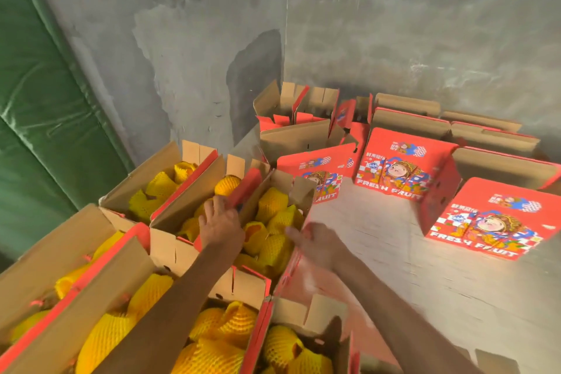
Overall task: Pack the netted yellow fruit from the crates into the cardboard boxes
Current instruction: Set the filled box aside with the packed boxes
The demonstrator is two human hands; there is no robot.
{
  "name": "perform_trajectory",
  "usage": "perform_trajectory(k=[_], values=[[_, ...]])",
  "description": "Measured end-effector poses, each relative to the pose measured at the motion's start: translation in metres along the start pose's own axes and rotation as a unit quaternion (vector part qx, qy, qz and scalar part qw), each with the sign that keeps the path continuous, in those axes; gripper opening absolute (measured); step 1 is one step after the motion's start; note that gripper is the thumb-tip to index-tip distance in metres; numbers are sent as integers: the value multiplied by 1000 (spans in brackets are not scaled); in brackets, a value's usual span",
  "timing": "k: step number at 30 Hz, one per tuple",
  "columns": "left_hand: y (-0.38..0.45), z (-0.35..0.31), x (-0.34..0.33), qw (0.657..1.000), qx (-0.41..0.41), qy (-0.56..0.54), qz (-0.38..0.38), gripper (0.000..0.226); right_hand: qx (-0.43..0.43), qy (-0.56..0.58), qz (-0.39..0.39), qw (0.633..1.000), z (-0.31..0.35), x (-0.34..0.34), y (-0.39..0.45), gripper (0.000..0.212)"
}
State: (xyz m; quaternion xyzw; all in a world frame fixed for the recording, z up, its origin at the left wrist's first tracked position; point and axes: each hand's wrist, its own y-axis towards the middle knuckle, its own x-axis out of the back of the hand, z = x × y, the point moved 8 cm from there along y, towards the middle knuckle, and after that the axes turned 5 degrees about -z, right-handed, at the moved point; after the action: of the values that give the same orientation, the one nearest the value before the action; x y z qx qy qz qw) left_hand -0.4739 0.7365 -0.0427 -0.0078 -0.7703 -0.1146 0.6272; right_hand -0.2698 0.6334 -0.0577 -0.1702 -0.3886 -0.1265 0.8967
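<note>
Yellow netted fruit (274, 231) fills the open cardboard box (299, 188) at centre. Left hand (220, 223), fingers loosely spread, grip holding nothing, rests at the box's 9 o'clock flap. Right hand (315, 244), blurred, pinches the red flap (293, 264) at 3 o'clock. More filled boxes sit at 7 o'clock; empty printed boxes (400, 167) at 2 o'clock.

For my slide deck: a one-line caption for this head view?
Both hands, left and right, reach the open box of netted yellow fruit.

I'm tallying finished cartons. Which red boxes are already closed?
The two printed FRESH FRUIT boxes right of the hands; the rest have flaps standing open.
</note>
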Motion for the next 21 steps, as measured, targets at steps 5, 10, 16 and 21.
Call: perform_trajectory(k=[5, 10, 16, 21], values=[[46, -29, 12, 997, -34, -66, -15, 31, 137, -30, -105, 985, 63, 49, 68, 17], [101, -68, 13, 989, -75, -125, -10, 23, 154, -183, -118, 964, 78, 49, 151, 69], [119, -79, 7, 968, -87, -234, 2, 16, 104, -400, -89, 906, 62, 40, 222, 43], [108, -87, 6, 941, -98, -322, 31, 14, 147, -504, -176, 833, 82, 81, 213, 32]])
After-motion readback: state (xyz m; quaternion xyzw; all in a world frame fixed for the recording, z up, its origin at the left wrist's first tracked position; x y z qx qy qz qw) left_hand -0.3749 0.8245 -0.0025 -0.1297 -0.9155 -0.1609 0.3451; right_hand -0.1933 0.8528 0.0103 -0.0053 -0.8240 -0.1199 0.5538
